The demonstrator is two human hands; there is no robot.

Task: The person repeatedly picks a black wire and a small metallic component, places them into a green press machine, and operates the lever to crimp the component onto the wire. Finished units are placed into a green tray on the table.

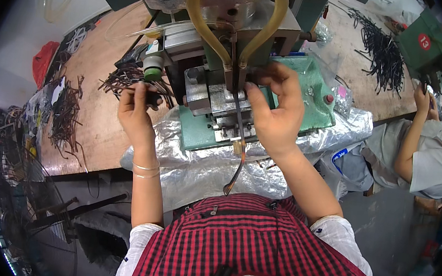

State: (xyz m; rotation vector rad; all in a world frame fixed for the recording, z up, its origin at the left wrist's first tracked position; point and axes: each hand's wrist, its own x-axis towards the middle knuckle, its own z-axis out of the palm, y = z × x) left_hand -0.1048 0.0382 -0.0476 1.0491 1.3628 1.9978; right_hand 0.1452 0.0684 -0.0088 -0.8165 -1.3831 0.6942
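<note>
A dark narrow strip (pixel 241 124) hangs from the jaws of a green and metal bench machine (pixel 223 103), its lower end curling in front of the apron. My right hand (pixel 278 117) is at the right side of these jaws, thumb and fingers bent inward with tips close together beside the strip's upper part. What lies between those fingertips is hidden. To the left, my left hand (pixel 137 116) is at a pile of dark strips (pixel 122 80), thumb and fingers drawn together. Something dark shows at its fingertips, too small to make out.
Two yellowish hoses (pixel 195 11) loop down to the jaws. Silver foil sheeting (pixel 190 170) covers the bench's front edge. More strips (pixel 66 116) lie left, with another heap (pixel 383 52) at far right. A co-worker's arm (pixel 413 139) is near another green machine (pixel 423 46).
</note>
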